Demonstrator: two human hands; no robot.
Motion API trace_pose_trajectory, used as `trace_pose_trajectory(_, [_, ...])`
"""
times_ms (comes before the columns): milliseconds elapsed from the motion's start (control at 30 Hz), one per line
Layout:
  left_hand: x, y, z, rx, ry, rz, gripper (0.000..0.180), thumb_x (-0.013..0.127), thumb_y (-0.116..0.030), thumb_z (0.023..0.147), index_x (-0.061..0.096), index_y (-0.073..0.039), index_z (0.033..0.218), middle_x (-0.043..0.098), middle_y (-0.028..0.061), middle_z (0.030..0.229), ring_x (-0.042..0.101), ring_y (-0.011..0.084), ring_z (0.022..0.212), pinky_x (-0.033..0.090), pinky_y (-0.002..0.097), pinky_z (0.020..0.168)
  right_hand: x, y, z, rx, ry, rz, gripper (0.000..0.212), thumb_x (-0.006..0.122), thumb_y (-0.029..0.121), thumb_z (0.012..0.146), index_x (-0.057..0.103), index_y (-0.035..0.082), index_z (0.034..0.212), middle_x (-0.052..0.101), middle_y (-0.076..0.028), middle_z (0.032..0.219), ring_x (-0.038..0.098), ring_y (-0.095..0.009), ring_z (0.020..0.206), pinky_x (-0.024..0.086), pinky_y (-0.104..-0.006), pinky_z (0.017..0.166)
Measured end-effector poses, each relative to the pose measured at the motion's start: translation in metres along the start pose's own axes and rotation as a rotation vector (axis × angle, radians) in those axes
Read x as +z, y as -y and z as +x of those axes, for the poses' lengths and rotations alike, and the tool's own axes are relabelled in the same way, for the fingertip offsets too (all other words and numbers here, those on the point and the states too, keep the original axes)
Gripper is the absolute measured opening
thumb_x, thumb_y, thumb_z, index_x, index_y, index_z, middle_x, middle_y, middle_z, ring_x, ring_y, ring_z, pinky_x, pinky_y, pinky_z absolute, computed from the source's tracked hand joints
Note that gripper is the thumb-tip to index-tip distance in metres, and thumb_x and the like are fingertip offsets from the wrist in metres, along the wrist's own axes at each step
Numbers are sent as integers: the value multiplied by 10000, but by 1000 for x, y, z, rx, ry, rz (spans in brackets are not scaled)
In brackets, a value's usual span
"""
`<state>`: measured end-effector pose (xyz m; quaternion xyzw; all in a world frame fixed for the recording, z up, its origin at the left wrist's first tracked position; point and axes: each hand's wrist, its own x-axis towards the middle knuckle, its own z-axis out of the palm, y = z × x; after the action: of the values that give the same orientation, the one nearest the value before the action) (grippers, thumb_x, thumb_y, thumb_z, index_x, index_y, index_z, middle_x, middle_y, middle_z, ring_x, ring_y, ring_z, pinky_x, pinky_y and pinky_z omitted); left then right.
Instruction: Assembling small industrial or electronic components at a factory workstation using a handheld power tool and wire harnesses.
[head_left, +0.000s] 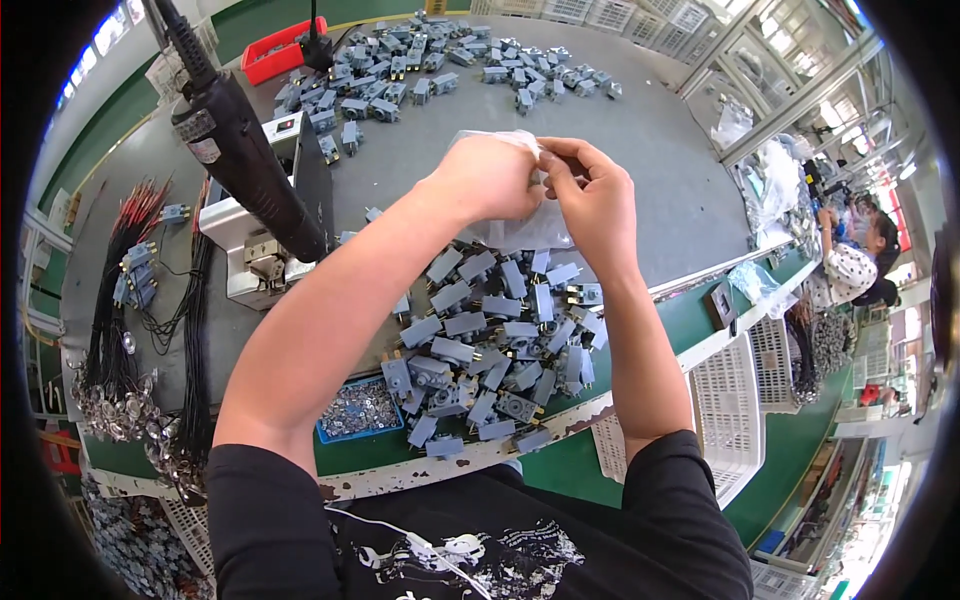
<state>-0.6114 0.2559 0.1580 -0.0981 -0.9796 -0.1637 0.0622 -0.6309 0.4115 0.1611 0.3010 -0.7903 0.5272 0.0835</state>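
Over the middle of the table, my left hand (488,178) and my right hand (597,203) meet at a thin clear plastic bag (525,233). Both are closed, pinching its upper edge between them. Most of the bag hangs below and behind my fingers, so what it holds, if anything, cannot be made out. Just nearer to me lies a large heap of small grey-blue box-shaped parts (490,340) with brass prongs. A blue tray (360,410) of tiny metal pieces stands to the left of that heap, by the table's front edge.
A black power screwdriver (250,150) hangs at left beside a metal fixture (262,270). Bundles of black wires (105,300) lie farther left. More grey parts (400,65) and a red bin (275,52) are at the back. White crates (728,420) and a co-worker (850,255) are at right.
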Motion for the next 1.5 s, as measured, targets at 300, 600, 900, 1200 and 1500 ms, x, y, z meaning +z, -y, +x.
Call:
trace_pose_trajectory(300, [-33,6,-6,-31,241,-242,278,585,-222,934,748,-81,1109,737,175,1092,698,348,1018,550,431,896,2,-2,-2,32,-3,33,201,649,74,986,736,-3,1150,740,-34,893,641,-70,743,542,-237,709])
trace_pose_trajectory(600, [-44,4,-75,-21,74,-275,220,693,-263,911,733,-95,1047,698,123,1078,702,312,966,554,422,873,10,-7,-7,7,-34,8,227,646,53,980,730,15,1187,735,-26,902,632,-65,749,541,-239,713])
trace_pose_trajectory(900, [1,37,-52,177,-308,-296,185,652,-158,926,714,-54,1066,703,141,1018,700,341,940,559,439,798,14,2,-8,52,-4,55,233,637,42,983,726,20,1197,745,-31,923,645,-69,764,550,-238,738])
trace_pose_trajectory(1200, [-34,35,-104,-87,-164,-100,202,643,-94,928,653,-71,1128,657,133,1060,671,334,991,549,423,861,4,-2,-2,66,-25,94,245,611,10,999,693,7,1230,729,-53,969,635,-72,781,547,-235,740])
trace_pose_trajectory(1500, [-8,56,-88,-481,-111,-390,341,603,-313,978,692,-46,1169,762,164,948,723,339,904,556,405,880,3,3,3,66,-49,173,233,616,16,1001,696,6,1219,733,-65,971,634,-74,786,543,-233,730])
